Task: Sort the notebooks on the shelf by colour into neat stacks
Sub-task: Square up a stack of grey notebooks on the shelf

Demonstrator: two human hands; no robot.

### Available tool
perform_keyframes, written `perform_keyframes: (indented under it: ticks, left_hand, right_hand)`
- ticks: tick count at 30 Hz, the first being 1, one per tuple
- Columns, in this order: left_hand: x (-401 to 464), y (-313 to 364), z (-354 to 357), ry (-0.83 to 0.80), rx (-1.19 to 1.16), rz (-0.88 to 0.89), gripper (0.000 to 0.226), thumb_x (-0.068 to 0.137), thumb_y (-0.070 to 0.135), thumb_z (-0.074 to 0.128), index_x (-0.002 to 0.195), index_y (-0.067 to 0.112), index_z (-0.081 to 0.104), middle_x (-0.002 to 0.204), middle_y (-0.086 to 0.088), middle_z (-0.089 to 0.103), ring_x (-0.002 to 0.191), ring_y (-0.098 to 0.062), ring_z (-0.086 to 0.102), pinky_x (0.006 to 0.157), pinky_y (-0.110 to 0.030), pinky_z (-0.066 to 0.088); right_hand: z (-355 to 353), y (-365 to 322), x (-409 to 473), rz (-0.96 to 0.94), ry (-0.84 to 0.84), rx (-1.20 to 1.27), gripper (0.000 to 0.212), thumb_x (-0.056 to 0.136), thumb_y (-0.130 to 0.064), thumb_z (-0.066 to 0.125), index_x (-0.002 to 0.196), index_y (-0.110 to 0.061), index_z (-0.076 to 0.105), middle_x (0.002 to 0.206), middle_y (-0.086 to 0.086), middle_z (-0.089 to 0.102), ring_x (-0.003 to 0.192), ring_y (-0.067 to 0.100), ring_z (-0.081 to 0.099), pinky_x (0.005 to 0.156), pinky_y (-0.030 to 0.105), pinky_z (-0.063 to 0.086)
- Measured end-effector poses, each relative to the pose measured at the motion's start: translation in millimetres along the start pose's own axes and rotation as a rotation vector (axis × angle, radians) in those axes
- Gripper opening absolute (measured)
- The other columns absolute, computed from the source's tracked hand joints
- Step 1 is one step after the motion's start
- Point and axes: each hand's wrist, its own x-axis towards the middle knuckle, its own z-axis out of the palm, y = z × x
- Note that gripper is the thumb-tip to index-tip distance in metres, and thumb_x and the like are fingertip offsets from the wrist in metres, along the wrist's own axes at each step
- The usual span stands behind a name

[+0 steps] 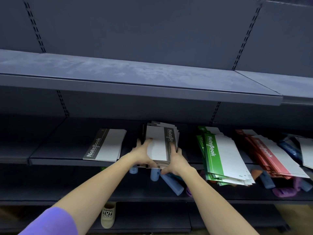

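Observation:
A ragged stack of black-and-white notebooks (pixel 159 141) lies in the middle of the dark blue shelf (pixel 55 160). My left hand (pixel 144 153) grips its left side, thumb on the top cover. My right hand (pixel 175 158) grips its right front edge. A small, squared black stack (pixel 105 145) sits to the left. To the right a fanned green stack (pixel 225 155) overhangs the shelf edge, then a slanted red stack (pixel 269 155). A blue notebook (pixel 289 150) and a white cover (pixel 307 150) show at the far right.
The upper shelf (pixel 135 77) juts out above the notebooks. Blue cylinders (pixel 171 181) and purple items (pixel 286 190) lie on the shelf below. A beige slipper (pixel 108 215) is on the floor under my arms.

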Motion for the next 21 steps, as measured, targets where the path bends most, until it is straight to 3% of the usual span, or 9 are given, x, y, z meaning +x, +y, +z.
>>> perform_keyframes:
  ticks: [3,5,8,12,14,17,21]
  left_hand:
    - [1,5,3,0.068,0.051,-0.022,0.128,0.057,0.036,0.094,0.153,0.042,0.011,0.159,-0.022,0.015,0.124,-0.039,0.052,0.094,-0.039,0.053]
    - [-1,8,7,0.116,0.072,-0.021,0.125,0.059,0.031,0.095,0.155,0.038,0.015,0.151,-0.020,0.031,0.122,-0.037,0.054,0.093,-0.038,0.052]
    - [-5,11,12,0.172,0.044,-0.042,0.125,0.058,0.032,0.096,0.155,0.037,0.018,0.144,-0.017,0.040,0.122,-0.036,0.052,0.093,-0.041,0.053]
    - [-12,15,22,0.186,0.137,-0.060,0.132,0.057,0.043,0.094,0.156,0.039,0.008,0.150,-0.022,0.029,0.121,-0.041,0.053,0.088,-0.045,0.055]
    - [-14,17,28,0.170,0.190,-0.073,0.138,0.056,0.041,0.095,0.156,0.037,0.000,0.156,-0.025,0.015,0.130,-0.043,0.043,0.093,-0.048,0.053]
    - [-14,19,33,0.191,0.208,-0.089,0.136,0.062,0.024,0.093,0.156,0.035,-0.005,0.159,-0.026,0.002,0.139,-0.044,0.029,0.097,-0.049,0.049]
    - [-10,15,31,0.186,0.133,-0.052,0.131,0.067,0.008,0.087,0.156,0.038,-0.003,0.159,-0.024,0.003,0.134,-0.044,0.039,0.093,-0.045,0.054]
  right_hand:
    - [5,-3,0,0.003,0.057,0.011,0.141,0.057,-0.025,0.094,0.156,-0.036,-0.006,0.150,0.011,0.021,0.123,0.037,0.051,0.095,0.042,0.053]
    - [3,-4,0,-0.006,0.079,-0.029,0.142,0.055,-0.027,0.094,0.157,-0.035,-0.004,0.145,0.011,0.029,0.122,0.038,0.051,0.093,0.044,0.052]
    - [-1,-3,-2,-0.029,0.096,-0.073,0.137,0.057,-0.026,0.093,0.157,-0.035,-0.001,0.139,0.014,0.038,0.119,0.041,0.053,0.092,0.046,0.052]
    - [0,1,-5,-0.064,0.127,-0.069,0.130,0.061,-0.028,0.090,0.157,-0.035,0.002,0.137,0.015,0.043,0.116,0.040,0.055,0.092,0.043,0.051]
    - [-1,3,-6,-0.079,0.130,-0.078,0.128,0.061,-0.031,0.089,0.157,-0.035,0.004,0.136,0.015,0.045,0.115,0.039,0.056,0.090,0.043,0.052]
    - [-6,1,-6,-0.081,0.097,-0.070,0.128,0.059,-0.032,0.091,0.155,-0.035,0.005,0.137,0.014,0.039,0.116,0.037,0.054,0.091,0.044,0.054]
    - [-10,-1,-4,-0.063,0.066,0.019,0.131,0.056,-0.023,0.093,0.153,-0.039,0.007,0.137,0.010,0.032,0.114,0.035,0.053,0.088,0.044,0.056]
